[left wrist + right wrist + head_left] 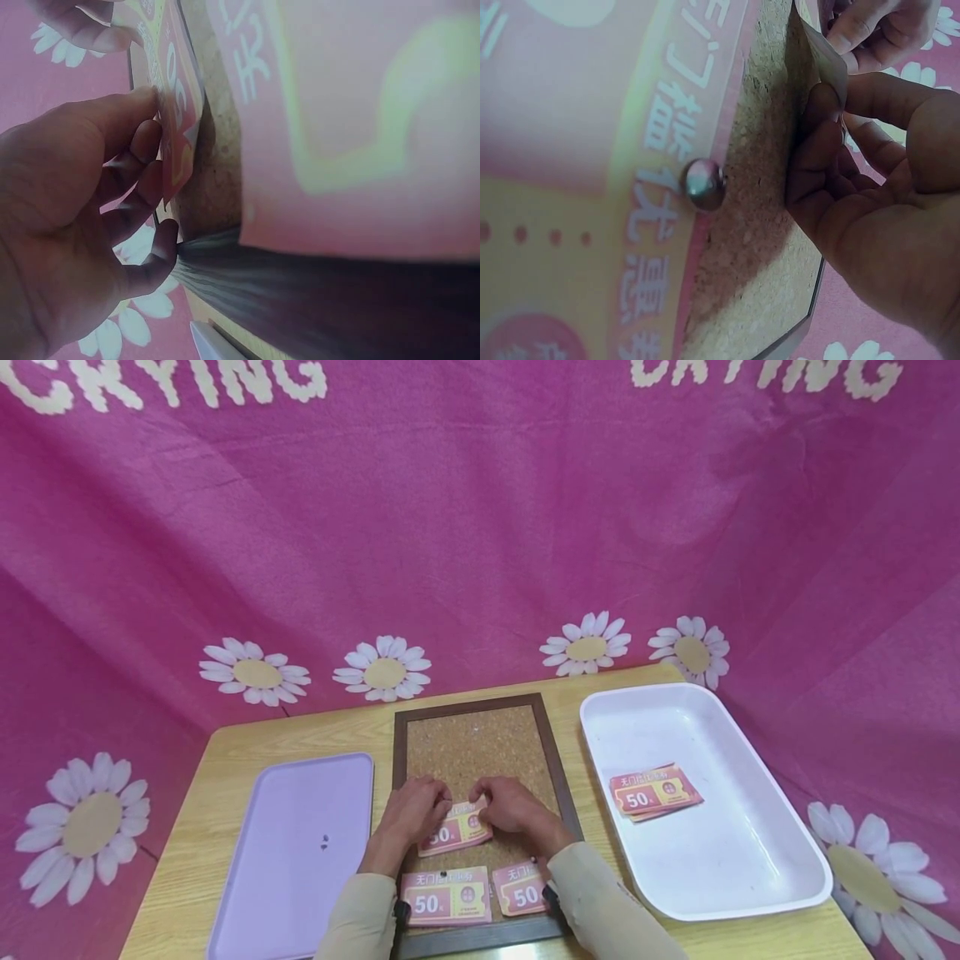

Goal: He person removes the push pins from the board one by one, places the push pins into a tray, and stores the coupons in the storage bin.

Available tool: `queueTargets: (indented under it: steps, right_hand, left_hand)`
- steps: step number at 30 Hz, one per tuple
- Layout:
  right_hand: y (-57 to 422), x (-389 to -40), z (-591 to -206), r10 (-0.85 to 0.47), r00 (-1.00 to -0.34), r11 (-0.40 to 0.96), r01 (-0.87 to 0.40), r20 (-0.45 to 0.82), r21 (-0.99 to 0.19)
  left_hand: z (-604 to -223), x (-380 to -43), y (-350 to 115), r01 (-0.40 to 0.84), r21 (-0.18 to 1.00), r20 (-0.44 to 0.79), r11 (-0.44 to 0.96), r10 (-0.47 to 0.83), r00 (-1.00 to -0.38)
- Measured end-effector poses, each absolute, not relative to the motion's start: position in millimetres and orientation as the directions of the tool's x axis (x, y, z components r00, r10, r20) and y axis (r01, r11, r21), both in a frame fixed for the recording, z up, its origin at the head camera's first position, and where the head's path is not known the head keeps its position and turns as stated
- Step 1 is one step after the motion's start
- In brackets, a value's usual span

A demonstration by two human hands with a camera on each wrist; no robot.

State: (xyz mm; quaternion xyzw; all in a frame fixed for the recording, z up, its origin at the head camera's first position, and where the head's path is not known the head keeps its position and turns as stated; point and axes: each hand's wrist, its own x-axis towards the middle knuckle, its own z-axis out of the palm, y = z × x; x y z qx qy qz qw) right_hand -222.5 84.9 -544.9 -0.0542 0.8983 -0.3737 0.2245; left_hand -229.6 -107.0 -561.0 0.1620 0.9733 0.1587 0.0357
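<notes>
The left hand (411,814) and right hand (516,808) are pinching opposite sides of a coupon (452,835) over the corkboard (480,750). Nearer the board's bottom edge, a left coupon (444,907) and right coupon (517,897) are each showing a tack and appear finished. The held coupon is presumably awaiting fastening. A coupon stack (651,793) is lying in the white tray (697,877), dark bits (326,838) on the purple tray (296,893).

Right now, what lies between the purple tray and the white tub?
In the head view: the corkboard, coupons on it, and the left hand and right hand.
</notes>
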Motion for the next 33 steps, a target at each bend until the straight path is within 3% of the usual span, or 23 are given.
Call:
queueTargets:
  steps: [21, 33]
  right_hand:
    - [86.2, -224.0, -546.5, -0.264, -0.901, 0.704, 0.065, -0.345, -0.707]
    - [87.4, -223.9, -547.3, -0.252, -0.886, 0.681, 0.123, -0.388, -0.722]
  left_hand:
    - [-560.9, -228.7, -103.7, 0.250, 0.318, -0.034, 0.914, 0.275, -0.961]
    - [-557.1, -231.4, -102.7, 0.233, 0.317, -0.066, 0.919, 0.267, -0.961]
